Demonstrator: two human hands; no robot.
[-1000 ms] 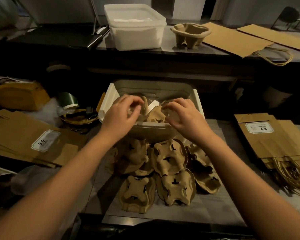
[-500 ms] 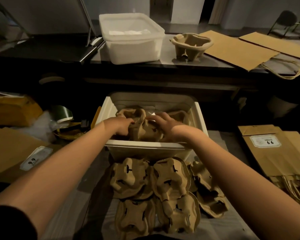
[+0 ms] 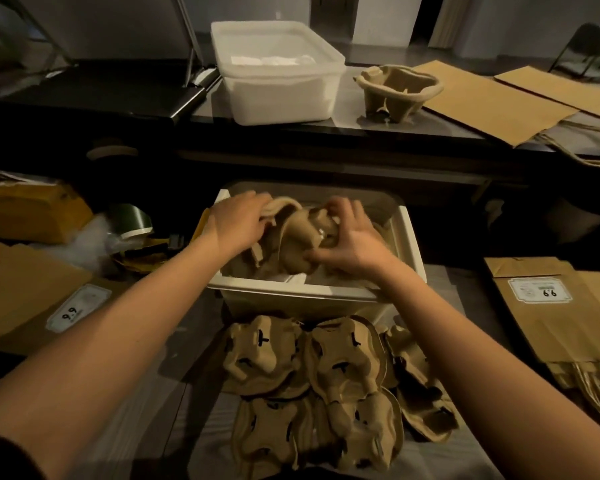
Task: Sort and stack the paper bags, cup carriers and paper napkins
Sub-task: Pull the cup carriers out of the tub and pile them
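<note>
Both hands are inside the near white bin [image 3: 291, 293], on the same clump of cup carriers [image 3: 297, 237].

Left hand [image 3: 238, 220]: fingers curled over the upper left rim of the clump, gripping it. The carrier edge sticks out just right of the fingertips.

Right hand [image 3: 352, 242]: on the right side of the clump, fingers curled onto the top, thumb pressed against the near side, so it's a grip and not a flat palm. The clump sits between the two hands, tilted, above the bin floor as far as I can tell. I can't tell how many carriers are in it.

Loose carrier pile [image 3: 326, 375]: on the table just in front of the bin, below both forearms, mostly upside down and overlapping. Neither hand touches it.

Far counter: second white bin [image 3: 278, 98] with white napkins [image 3: 274, 60] inside, one upright carrier [image 3: 400, 88] just right of it, then flat paper bags [image 3: 492, 102] further right.

Near table: bag stack with a "99" label [image 3: 551, 323] to the right, another labelled bag stack [image 3: 21, 289] to the left, both well apart from the hands. Green tape roll [image 3: 132, 220] and yellow package [image 3: 28, 209] sit left of the bin.
</note>
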